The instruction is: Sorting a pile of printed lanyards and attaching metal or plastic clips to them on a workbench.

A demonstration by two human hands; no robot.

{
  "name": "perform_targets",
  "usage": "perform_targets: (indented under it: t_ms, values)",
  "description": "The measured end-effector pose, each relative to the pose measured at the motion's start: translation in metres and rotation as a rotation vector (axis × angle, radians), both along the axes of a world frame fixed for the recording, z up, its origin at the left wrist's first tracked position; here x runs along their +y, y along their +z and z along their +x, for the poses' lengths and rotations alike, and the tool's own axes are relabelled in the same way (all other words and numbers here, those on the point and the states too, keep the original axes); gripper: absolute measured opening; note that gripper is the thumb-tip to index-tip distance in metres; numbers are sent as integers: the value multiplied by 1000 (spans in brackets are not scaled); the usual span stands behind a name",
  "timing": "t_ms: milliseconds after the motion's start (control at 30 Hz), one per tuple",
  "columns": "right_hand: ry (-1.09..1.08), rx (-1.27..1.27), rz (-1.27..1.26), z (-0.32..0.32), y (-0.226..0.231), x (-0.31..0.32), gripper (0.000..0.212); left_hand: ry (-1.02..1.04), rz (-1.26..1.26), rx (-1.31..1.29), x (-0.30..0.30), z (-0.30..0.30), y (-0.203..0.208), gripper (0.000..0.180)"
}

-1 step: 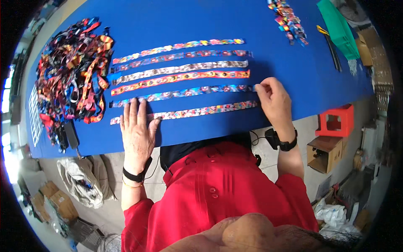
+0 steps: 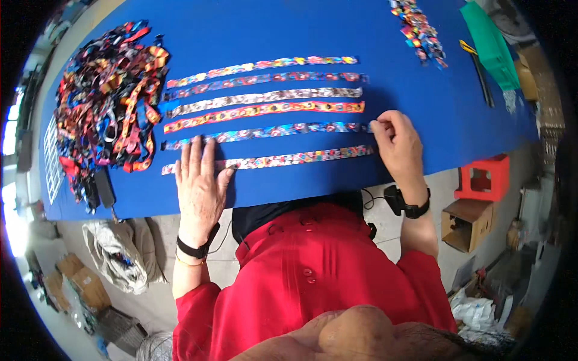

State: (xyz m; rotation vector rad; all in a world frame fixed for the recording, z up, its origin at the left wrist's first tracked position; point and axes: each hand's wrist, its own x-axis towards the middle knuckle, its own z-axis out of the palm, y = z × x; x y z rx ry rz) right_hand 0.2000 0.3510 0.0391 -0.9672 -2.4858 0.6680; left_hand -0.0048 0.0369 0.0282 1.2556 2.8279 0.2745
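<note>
Several patterned lanyards lie flat in near-parallel rows across the blue table. My left hand (image 2: 200,183) rests with fingers stretched out, its fingertips on the left part of a blue lanyard (image 2: 280,132). Its thumb lies over the nearest lanyard (image 2: 307,157), white with a multicoloured print. At the blue lanyard's right end, my right hand (image 2: 398,143) is closed in a pinch on the tip. Farther back lie a red-and-yellow lanyard (image 2: 265,111), a grey-white one (image 2: 271,97), a dark blue one (image 2: 253,80) and a yellow-and-red one (image 2: 265,65).
A tangled heap of lanyards (image 2: 111,99) fills the table's left end, beside a white wire grid (image 2: 51,159). Back right are a bundle of colourful straps (image 2: 419,31), a yellow-and-black cutter (image 2: 478,69) and a green bin (image 2: 490,45). A red stool (image 2: 497,177) and cardboard box (image 2: 466,224) stand below.
</note>
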Motion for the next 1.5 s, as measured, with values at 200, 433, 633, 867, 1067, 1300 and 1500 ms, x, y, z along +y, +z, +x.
perform_targets:
  t_ms: [200, 433, 633, 867, 1067, 1300, 1500]
  values:
    - [243, 26, 186, -12, 4, 1, 30, -31, -68, 134, -4, -34, 20, 61]
    - [273, -73, 254, -16, -10, 2, 33, -43, -93, 138, -17, -78, 3, 60]
    - [235, -80, 263, -9, -13, 7, 29, -40, -132, 43, -17, -76, -3, 61]
    - [200, -127, 273, -3, -16, 8, 31, -68, -83, 56, -19, -74, -8, 63]
    - [163, -130, 313, 6, -11, 0, 39, -41, -85, 51, -15, -58, 5, 64]
    - [106, -35, 296, 37, -15, -1, 43, -37, 138, 93, -19, -9, 0, 55]
    - [-67, -146, 349, 67, -47, 9, 43, -22, 388, 41, -20, 23, -30, 41]
